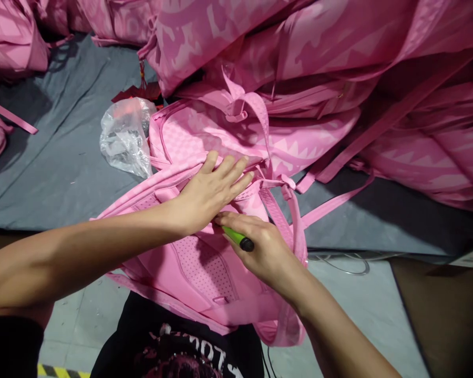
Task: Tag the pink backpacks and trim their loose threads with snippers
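"Two bare hands on one bag, are there?"

"Yes, both meet at the near backpack (pixel 205 268), a pink one with a dotted back panel. It sits at the front edge of the grey cloth (pixel 63 142), partly overhanging it, close against the person's black top (pixel 173 346)."

"And the left hand (pixel 215 197)?"

"Laid flat across the upper part of the near backpack, fingers stretched out and a little apart. Whether its palm pins a fold underneath cannot be told."

"What about the right hand (pixel 260 241)?"

"Its fingers are curled narrowly round a green tool (pixel 232 235) with a black end. That black end points back toward the person; the other end is hidden by the fingers, so its kind cannot be told. The right hand is just beside the left, over the middle of the near backpack."

"Anything around it?"

"A crumpled clear plastic bag (pixel 126 136) lies beyond the near backpack, to its left, with something dark red (pixel 137 93) just behind. More pink backpacks (pixel 319 47) are heaped beyond the near backpack and off to its right."
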`<state>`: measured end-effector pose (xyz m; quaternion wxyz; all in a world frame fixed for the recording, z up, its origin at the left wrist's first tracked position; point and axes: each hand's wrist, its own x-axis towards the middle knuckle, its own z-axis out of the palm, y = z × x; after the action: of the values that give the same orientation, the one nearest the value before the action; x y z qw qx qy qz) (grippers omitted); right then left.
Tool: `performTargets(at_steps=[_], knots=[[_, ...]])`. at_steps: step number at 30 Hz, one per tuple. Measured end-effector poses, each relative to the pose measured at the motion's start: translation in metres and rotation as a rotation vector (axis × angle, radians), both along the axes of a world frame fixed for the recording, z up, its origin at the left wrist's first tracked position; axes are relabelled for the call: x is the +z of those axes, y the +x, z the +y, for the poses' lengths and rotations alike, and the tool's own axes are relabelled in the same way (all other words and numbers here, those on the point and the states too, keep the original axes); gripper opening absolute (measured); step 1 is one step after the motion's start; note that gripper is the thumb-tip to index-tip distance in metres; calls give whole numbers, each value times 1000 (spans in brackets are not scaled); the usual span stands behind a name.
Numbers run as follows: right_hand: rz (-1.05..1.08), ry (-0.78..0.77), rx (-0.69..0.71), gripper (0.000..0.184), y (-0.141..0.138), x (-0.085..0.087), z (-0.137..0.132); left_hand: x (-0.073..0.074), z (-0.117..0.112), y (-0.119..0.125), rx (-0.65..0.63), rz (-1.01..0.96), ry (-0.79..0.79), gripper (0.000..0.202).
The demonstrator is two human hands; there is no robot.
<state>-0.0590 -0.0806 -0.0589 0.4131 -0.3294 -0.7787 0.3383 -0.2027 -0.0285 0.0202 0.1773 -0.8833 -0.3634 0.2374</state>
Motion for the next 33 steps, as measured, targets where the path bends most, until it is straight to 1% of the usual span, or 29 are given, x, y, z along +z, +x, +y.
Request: performTargets(at_steps=[3, 5, 9, 13, 17, 20, 22, 23, 25, 27, 29, 31, 33], knots=[[-10, -13, 5, 27, -2, 3, 0, 0, 0, 0, 3, 8, -6, 68], [-9, -42, -12, 27, -4, 3, -1, 0, 0, -1, -4, -11, -2, 66], [8, -103, 4, 28, -4, 1, -5, 4, -2, -1, 10, -14, -15, 67], [55, -98, -35, 27, -4, -2, -8, 7, -5, -1, -14, -7, 21, 66], [9, -134, -18, 27, -4, -3, -7, 1, -5, -2, -21, -25, 56, 68], [8, -113, -28, 28, -3, -3, -6, -3, -2, -4, -34, -42, 51, 66], [-39, -117, -27, 29, -1, -3, -8, 2, 0, -8, -61, -39, 33, 68], [-60, -123, -30, 29, 0, -3, -9, 7, 0, -11, -64, -28, 18, 71], [-56, -110, -41, 29, 0, -6, -13, 22, 0, -18, -1, 5, 0, 85], [-14, -58, -71, 28, -2, -11, -16, 37, -3, -24, 131, 32, 0, 106], [35, 7, -107, 27, -8, -17, -17, 46, -7, -27, 244, 45, 18, 117], [95, 37, -135, 27, -17, -23, -17, 46, -11, -27, 290, 67, 41, 113], [179, 25, -137, 27, -26, -27, -15, 39, -12, -23, 312, 92, 95, 101]])
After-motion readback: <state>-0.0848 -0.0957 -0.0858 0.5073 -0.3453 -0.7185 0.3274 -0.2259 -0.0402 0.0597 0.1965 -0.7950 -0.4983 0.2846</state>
